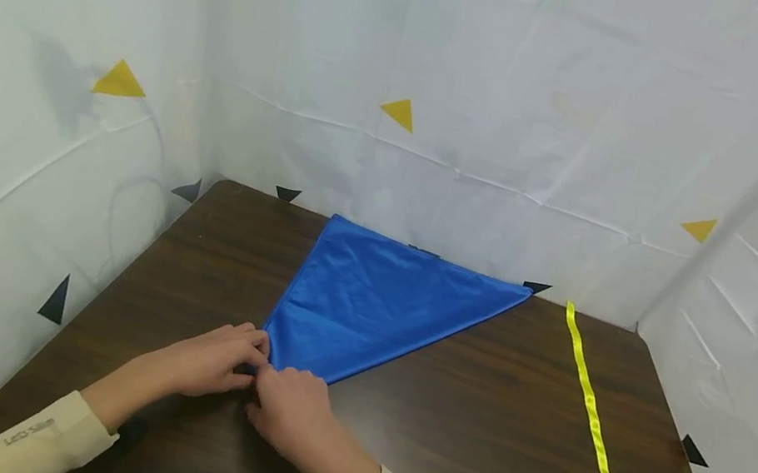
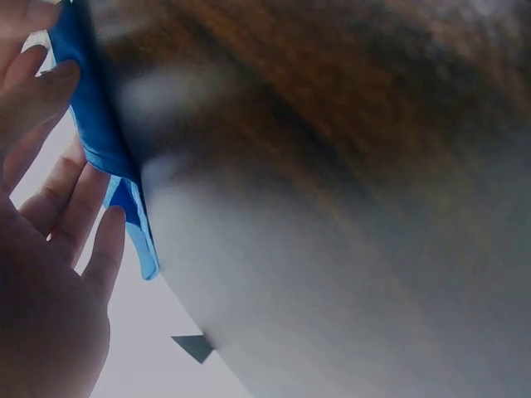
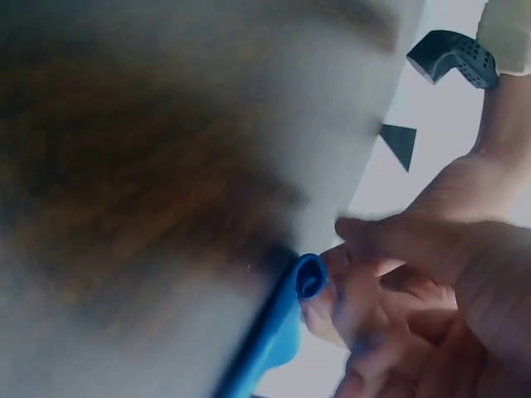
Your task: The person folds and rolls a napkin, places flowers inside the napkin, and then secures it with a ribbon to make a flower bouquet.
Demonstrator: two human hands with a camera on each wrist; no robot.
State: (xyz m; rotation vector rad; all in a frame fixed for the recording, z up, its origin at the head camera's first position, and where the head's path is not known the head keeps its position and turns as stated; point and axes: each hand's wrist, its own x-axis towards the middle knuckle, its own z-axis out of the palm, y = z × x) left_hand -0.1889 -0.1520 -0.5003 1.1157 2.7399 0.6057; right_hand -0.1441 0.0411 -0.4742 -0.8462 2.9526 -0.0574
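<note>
A blue cloth (image 1: 376,295) lies as a triangle on the dark wooden table, one corner pointing toward me. Its near edge is rolled into a tube, whose spiral end (image 3: 311,276) shows in the right wrist view. At that near corner, my left hand (image 1: 216,360) pinches the rolled edge (image 2: 95,124) from the left, thumb on the near side and fingers behind it. Beside it, my right hand (image 1: 294,416) grips the same corner with curled fingers. The two hands meet over the roll, so part of the corner is hidden in the head view.
Along the right side of the table (image 1: 462,454) runs a long yellow strip (image 1: 593,422). White sheeting (image 1: 486,61) with yellow and black triangle markers encloses the back and both sides. A black perforated device (image 3: 452,58) sits on a wrist.
</note>
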